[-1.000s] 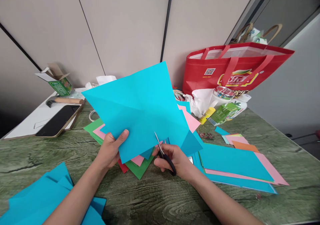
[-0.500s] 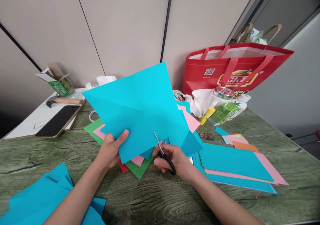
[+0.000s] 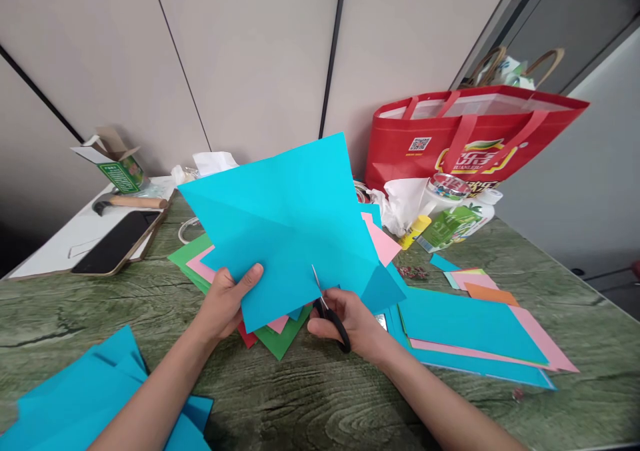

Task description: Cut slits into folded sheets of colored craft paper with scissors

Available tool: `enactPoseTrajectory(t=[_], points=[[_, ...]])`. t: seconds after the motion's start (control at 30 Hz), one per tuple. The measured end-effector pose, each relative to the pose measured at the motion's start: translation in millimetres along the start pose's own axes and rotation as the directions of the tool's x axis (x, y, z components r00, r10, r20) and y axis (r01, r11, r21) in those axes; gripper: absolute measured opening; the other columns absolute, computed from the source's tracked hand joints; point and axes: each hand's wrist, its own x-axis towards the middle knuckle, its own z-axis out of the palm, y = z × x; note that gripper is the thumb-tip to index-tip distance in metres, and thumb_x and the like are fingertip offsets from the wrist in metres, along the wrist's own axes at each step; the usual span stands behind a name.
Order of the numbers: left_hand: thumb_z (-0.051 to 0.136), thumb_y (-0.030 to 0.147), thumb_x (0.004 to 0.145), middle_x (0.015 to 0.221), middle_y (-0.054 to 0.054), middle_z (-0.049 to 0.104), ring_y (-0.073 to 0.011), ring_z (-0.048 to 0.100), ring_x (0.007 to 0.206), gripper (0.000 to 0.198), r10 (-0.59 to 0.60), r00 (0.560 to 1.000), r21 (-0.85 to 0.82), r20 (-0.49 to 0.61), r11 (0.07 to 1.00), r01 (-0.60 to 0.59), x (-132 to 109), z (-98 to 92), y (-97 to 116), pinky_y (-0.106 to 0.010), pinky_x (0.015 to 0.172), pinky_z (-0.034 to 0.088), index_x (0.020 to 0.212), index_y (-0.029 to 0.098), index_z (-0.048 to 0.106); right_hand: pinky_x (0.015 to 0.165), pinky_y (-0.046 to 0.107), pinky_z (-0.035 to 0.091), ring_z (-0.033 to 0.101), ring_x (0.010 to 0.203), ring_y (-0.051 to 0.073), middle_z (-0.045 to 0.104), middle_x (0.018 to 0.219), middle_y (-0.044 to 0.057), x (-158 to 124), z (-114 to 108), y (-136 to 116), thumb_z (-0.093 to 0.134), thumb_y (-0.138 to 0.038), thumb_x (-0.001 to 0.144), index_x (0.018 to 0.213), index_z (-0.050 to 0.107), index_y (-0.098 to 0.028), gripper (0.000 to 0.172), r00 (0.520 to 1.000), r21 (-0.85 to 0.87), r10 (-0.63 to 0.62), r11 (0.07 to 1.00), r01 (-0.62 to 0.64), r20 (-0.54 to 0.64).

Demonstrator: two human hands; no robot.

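A large blue sheet of paper (image 3: 280, 217) with faint creases is held up above the table. My left hand (image 3: 227, 301) grips its lower left edge, thumb on the front face and fingers behind. My right hand (image 3: 347, 321) is closed round the black handles of a pair of scissors (image 3: 327, 317). One blade lies in front of the sheet at its lower edge; the other is hidden behind the paper. Under the sheet are green paper (image 3: 283, 337) and pink paper (image 3: 383, 237), partly covered.
Blue sheets (image 3: 85, 397) lie at the lower left. A paper stack (image 3: 470, 324) is at right, near a glue stick (image 3: 415, 231), a green carton (image 3: 450, 224) and a red bag (image 3: 400, 131). At left are a phone (image 3: 117, 241), a hammer (image 3: 135, 201) and a small box (image 3: 123, 171).
The blue sheet has shifted right and slightly down, its lower edge moving deeper between the scissor blades. My left hand moved slightly right with it; my right hand stayed nearly in place.
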Motion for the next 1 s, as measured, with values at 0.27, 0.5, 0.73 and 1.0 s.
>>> enactPoseTrajectory(t=[0.27,0.5,0.73,1.0], points=[[0.059,0.040,0.072,0.131,-0.006,0.048,-0.0330,0.050,0.110,0.066,0.006,1.000,0.045,0.018,0.999,-0.006,0.5,-0.3,0.7,-0.044,0.078,0.054,0.131,0.024,0.033,0.046,0.022,0.035,0.047,0.051,0.010,0.051,0.059,-0.002,0.9,-3.4,10.5,0.069,-0.039,0.065,0.081,0.055,-0.014,0.033,1.000,-0.034,0.019,0.999,-0.019,-0.006],[0.061,0.036,0.072,0.132,-0.005,0.047,-0.0319,0.051,0.110,0.062,0.005,1.000,0.002,0.005,1.000,-0.005,-1.3,1.1,2.7,-0.042,0.077,0.056,0.128,0.026,0.038,0.045,0.023,0.036,0.048,0.047,0.011,0.051,0.052,-0.003,-0.3,-0.2,4.1,0.067,-0.043,0.066,0.081,0.055,-0.013,0.036,0.999,-0.080,0.028,0.996,-0.030,-0.030],[0.061,0.036,0.072,0.130,-0.002,0.049,-0.0319,0.051,0.109,0.057,-0.005,1.000,-0.006,0.005,1.000,0.005,-2.5,1.9,3.8,-0.041,0.075,0.057,0.125,0.026,0.042,0.043,0.023,0.035,0.048,0.046,0.010,0.051,0.052,-0.004,0.4,-0.2,5.9,0.067,-0.041,0.066,0.081,0.056,-0.013,0.034,0.999,-0.051,0.013,0.999,-0.015,-0.032],[0.061,0.035,0.073,0.129,-0.001,0.050,-0.0322,0.051,0.109,0.055,-0.006,1.000,-0.022,0.013,1.000,0.006,-2.0,2.4,4.2,-0.042,0.074,0.057,0.124,0.027,0.041,0.042,0.022,0.035,0.048,0.044,0.009,0.051,0.053,-0.004,0.0,-0.1,7.5,0.066,-0.037,0.069,0.079,0.055,-0.013,0.029,0.999,-0.022,0.014,1.000,-0.015,-0.028]])
